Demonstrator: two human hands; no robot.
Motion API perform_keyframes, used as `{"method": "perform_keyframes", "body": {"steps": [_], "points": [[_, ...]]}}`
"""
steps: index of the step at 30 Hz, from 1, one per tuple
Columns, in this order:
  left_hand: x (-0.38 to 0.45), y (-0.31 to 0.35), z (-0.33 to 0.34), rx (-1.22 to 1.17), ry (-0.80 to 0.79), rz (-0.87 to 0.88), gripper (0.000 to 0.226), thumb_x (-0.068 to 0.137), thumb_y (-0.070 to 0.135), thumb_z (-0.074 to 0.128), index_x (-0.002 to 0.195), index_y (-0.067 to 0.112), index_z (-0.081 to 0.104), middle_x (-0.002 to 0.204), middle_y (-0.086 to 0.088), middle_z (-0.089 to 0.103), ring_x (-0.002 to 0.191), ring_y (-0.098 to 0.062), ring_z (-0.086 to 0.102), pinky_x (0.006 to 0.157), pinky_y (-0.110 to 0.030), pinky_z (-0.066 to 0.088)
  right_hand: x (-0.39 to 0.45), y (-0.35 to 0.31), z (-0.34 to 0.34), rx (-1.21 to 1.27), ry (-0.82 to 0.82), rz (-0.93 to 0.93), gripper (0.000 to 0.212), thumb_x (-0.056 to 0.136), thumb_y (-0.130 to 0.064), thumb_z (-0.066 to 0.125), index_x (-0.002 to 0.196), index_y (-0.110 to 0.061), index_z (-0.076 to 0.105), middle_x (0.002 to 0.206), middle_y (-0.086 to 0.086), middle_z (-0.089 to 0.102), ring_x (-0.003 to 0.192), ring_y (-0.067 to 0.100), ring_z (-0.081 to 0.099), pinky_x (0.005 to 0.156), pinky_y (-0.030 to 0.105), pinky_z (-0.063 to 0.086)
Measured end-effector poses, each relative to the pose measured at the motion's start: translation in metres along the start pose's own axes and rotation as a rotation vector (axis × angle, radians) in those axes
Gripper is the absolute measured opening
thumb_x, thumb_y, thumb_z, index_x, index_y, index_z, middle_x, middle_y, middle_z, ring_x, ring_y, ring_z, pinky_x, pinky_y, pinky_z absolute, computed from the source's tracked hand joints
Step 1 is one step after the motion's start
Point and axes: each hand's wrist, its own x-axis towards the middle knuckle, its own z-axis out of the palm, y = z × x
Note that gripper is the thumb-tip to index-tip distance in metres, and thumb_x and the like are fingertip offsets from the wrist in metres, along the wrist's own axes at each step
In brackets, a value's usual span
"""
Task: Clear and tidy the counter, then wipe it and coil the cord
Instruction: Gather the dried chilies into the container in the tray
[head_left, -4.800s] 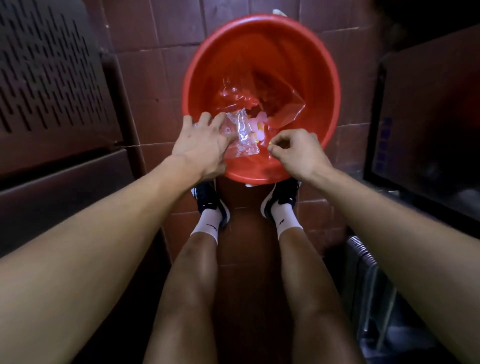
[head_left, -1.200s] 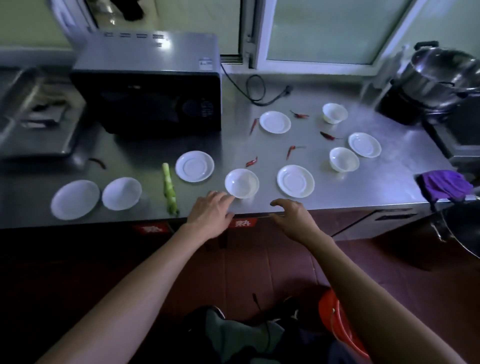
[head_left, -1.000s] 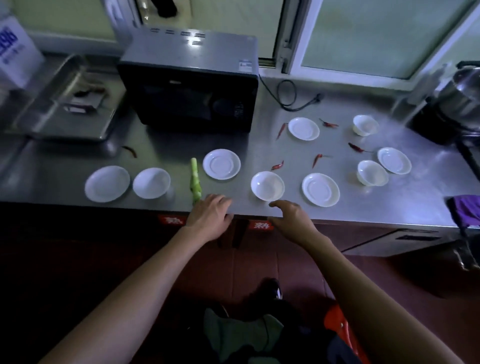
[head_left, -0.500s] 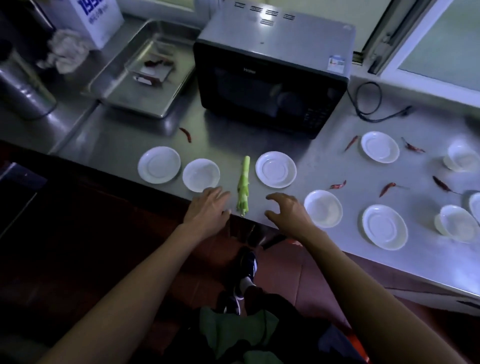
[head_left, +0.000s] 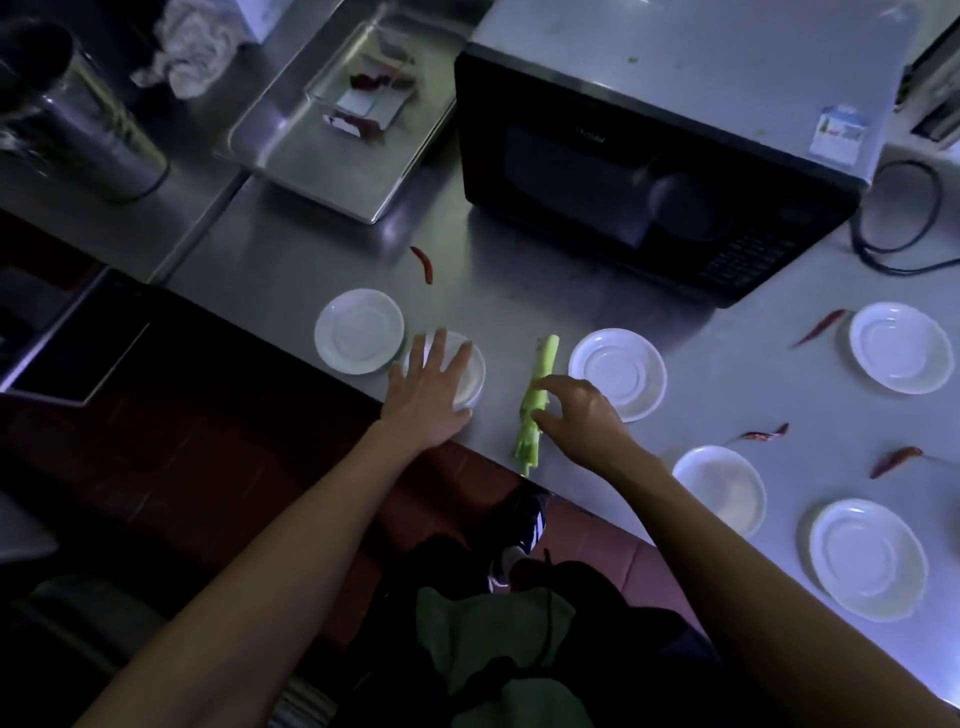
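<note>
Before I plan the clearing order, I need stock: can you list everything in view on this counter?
saucers: four, white, along counter front
bowls: two, white, front edge
green stalk: one, front edge
dried chillies: four, red, scattered
microwave: one, black, back
cord: black, right of microwave
steel tray: one, back left
rag: pale, far left
left hand: flat over a bowl
right hand: fingers at stalk

dim, bluish light from the right; pale sheen on the steel tabletop (head_left: 727, 395); soft focus; wide-angle bending at edges.
</note>
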Motion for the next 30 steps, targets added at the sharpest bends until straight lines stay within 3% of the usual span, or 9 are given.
{"method": "perform_keyframes", "body": {"steps": [7, 17, 22, 26, 30], "points": [[0.022, -0.005, 0.008, -0.037, -0.052, 0.032, 0.099, 0.082, 0.053, 0.065, 0.155, 0.035, 0.000, 0.165, -0.004, -0.013, 0.152, -0.035, -0.011, 0.115, -0.064, 0.021, 0.017, -0.005, 0.006, 0.058, 0.045, 0.023, 0.035, 0.089, -0.017, 0.065, 0.123, -0.019, 0.067, 0.126, 0.003, 0.067, 0.110, 0.027, 0.062, 0.094, 0.042, 0.051], [0.043, -0.029, -0.003, -0.035, -0.049, 0.195, 0.106, 0.076, 0.061, 0.068, 0.156, 0.035, 0.001, 0.165, -0.004, -0.005, 0.152, -0.033, -0.006, 0.115, -0.062, 0.023, 0.022, -0.024, 0.017, 0.093, 0.173, 0.187, 0.033, 0.090, -0.015, 0.065, 0.122, -0.020, 0.068, 0.123, 0.004, 0.069, 0.098, 0.026, 0.064, 0.079, 0.024, 0.040], [0.050, -0.037, -0.004, -0.011, -0.053, 0.246, 0.108, 0.074, 0.065, 0.067, 0.156, 0.034, 0.004, 0.165, -0.005, -0.002, 0.152, -0.032, -0.003, 0.113, -0.061, 0.024, 0.022, -0.038, 0.025, 0.113, 0.212, 0.234, 0.033, 0.090, -0.014, 0.065, 0.122, -0.019, 0.068, 0.123, 0.003, 0.069, 0.107, 0.024, 0.063, 0.082, 0.021, 0.038], [0.058, -0.046, -0.004, -0.062, -0.082, 0.290, 0.108, 0.073, 0.078, 0.057, 0.156, 0.035, 0.004, 0.166, -0.002, -0.004, 0.153, -0.030, -0.006, 0.115, -0.062, 0.017, 0.027, -0.048, 0.030, 0.136, 0.237, 0.260, 0.032, 0.090, -0.013, 0.064, 0.122, -0.017, 0.069, 0.120, 0.008, 0.070, 0.105, 0.027, 0.064, 0.086, 0.028, 0.045], [0.077, -0.065, -0.010, -0.088, -0.031, 0.290, 0.089, 0.083, 0.080, 0.034, 0.155, 0.032, 0.014, 0.166, -0.006, 0.007, 0.152, -0.030, 0.004, 0.115, -0.061, 0.020, 0.034, -0.054, 0.032, 0.122, 0.244, 0.276, 0.032, 0.091, -0.014, 0.063, 0.122, -0.018, 0.069, 0.122, 0.007, 0.069, 0.105, 0.028, 0.065, 0.085, 0.029, 0.046]]}}
